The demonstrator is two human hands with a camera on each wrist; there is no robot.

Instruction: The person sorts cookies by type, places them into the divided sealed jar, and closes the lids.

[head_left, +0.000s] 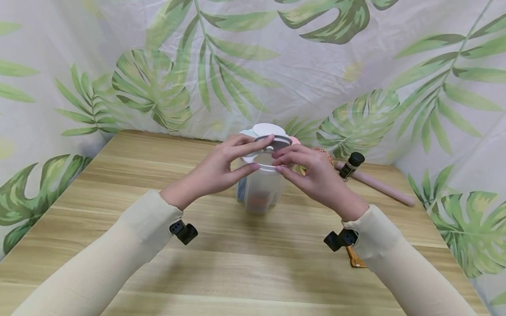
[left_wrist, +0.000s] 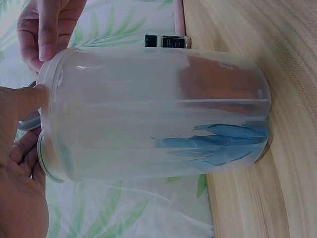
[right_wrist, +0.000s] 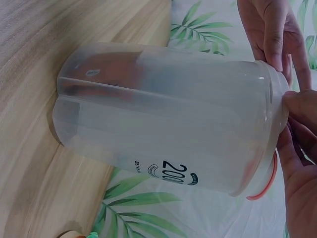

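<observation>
A tall translucent storage container point(head_left: 261, 195) with a sectioned lid stands upright on the table. One round flap point(head_left: 282, 142) is raised, grey underside showing, above an opening at the near side. My left hand point(head_left: 217, 164) grips the lid's left side, thumb on the white rim point(head_left: 267, 168) and index fingertip at the raised flap. My right hand point(head_left: 312, 169) holds the rim from the right with its thumb, other fingers bent over the opening. Through the wall show a reddish-brown packet point(left_wrist: 218, 82) and a blue crinkled piece point(left_wrist: 218, 144) in separate sections, both low down.
Behind my right hand, a small black-capped bottle point(head_left: 351, 166) is beside a pale pink rod point(head_left: 383, 188). An orange object point(head_left: 356, 258) is partly covered by my right sleeve. The patterned cloth point(head_left: 221, 57) hangs along the table's back edge.
</observation>
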